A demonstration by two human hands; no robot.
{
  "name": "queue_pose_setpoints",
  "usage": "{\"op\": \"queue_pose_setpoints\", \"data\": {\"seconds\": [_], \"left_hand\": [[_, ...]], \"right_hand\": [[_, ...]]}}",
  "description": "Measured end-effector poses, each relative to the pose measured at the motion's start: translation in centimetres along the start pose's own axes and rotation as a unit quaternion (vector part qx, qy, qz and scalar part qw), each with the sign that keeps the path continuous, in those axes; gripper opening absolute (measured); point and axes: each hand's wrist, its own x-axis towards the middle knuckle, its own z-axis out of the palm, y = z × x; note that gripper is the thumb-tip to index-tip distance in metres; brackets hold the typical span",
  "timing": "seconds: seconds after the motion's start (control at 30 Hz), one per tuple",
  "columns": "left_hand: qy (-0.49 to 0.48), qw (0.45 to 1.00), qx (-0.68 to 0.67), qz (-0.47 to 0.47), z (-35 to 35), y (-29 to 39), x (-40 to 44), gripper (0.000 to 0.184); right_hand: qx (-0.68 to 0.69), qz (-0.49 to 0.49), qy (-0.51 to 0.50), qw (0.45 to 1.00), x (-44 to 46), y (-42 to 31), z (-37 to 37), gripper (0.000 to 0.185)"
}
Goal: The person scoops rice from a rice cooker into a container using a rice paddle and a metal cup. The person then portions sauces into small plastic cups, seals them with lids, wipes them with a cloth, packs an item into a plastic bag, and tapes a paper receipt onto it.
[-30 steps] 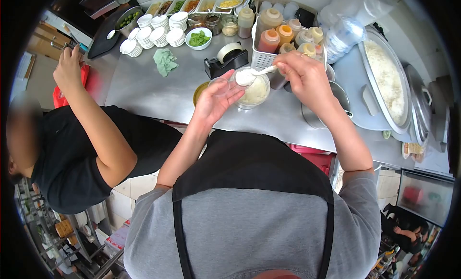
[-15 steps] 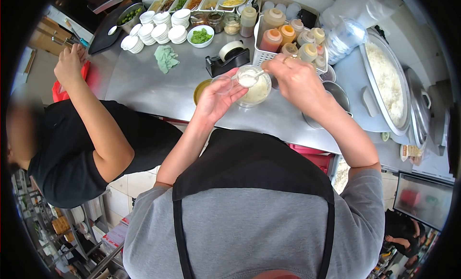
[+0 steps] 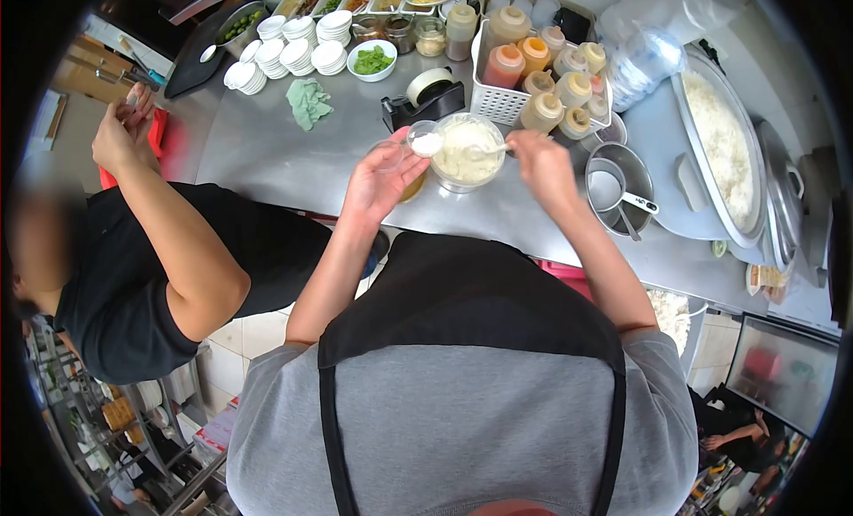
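Note:
My left hand (image 3: pixel 378 180) holds a small clear cup (image 3: pixel 426 140) with some white sauce in it. The cup's clear lid (image 3: pixel 387 155) is also in that hand. My right hand (image 3: pixel 544 167) grips a pale spoon (image 3: pixel 487 150), whose bowl rests in the creamy white mixture of a round clear tub (image 3: pixel 465 180) on the steel counter. The tub stands between my hands, just right of the cup. Part of a yellowish round container (image 3: pixel 411 189) shows behind my left hand.
A tape dispenser (image 3: pixel 422 97) and a white basket of sauce bottles (image 3: pixel 494 106) stand beyond the tub. To the right are a metal pot (image 3: pixel 641 161) and a rice tray (image 3: pixel 757 216). A co-worker's arm (image 3: pixel 191 241) is at the left.
My right hand has moved the spoon from the small cup into the tub. My left hand has shifted slightly left with the cup. The metal pot at the right is now more exposed.

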Motion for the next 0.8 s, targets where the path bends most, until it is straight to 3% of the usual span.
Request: {"op": "queue_pose_setpoints", "data": {"seconds": [0.17,0.23,0.27,0.33,0.37,0.43,0.53,0.67,0.77,0.8], "left_hand": [[0.011,1.0,0.016,0.02,-0.6,0.7,-0.4,0.052],[0.021,0.999,0.029,0.028,-0.3,1.4,-0.5,0.052],[0.014,0.999,0.03,0.036,-0.3,1.8,-0.4,0.052],[0.026,0.998,0.029,0.052,-0.6,2.3,-0.4,0.051],[0.026,0.998,0.03,0.051,-1.0,2.5,-0.3,0.051],[0.022,0.998,0.03,0.058,-1.8,2.5,-0.2,0.051],[0.037,0.997,0.031,0.052,-1.6,2.0,-0.5,0.051],[0.044,0.998,0.039,0.037,-1.6,0.9,-0.6,0.05],[0.04,0.997,0.066,0.021,-0.7,0.1,-0.5,0.051],[0.029,0.996,0.087,0.012,-0.5,-0.1,-0.2,0.053]], "right_hand": [[0.067,0.067,-0.059,0.994,-2.1,0.4,2.2,0.008],[0.224,0.277,-0.131,0.925,-1.9,1.0,1.8,0.011],[0.222,0.269,-0.126,0.929,-1.8,1.7,1.8,0.011],[0.356,0.368,-0.126,0.85,-2.4,3.2,2.0,0.014],[0.357,0.368,-0.126,0.849,-2.7,3.8,2.1,0.014],[0.456,0.419,-0.105,0.778,-3.5,4.7,2.2,0.014],[0.509,0.444,-0.088,0.732,-4.0,5.1,2.2,0.013],[0.541,0.431,-0.069,0.719,-2.5,4.6,0.5,0.012],[0.537,0.389,-0.034,0.748,0.1,2.4,-2.1,0.013],[0.497,0.352,-0.036,0.792,0.9,1.6,-2.9,0.014]]}}
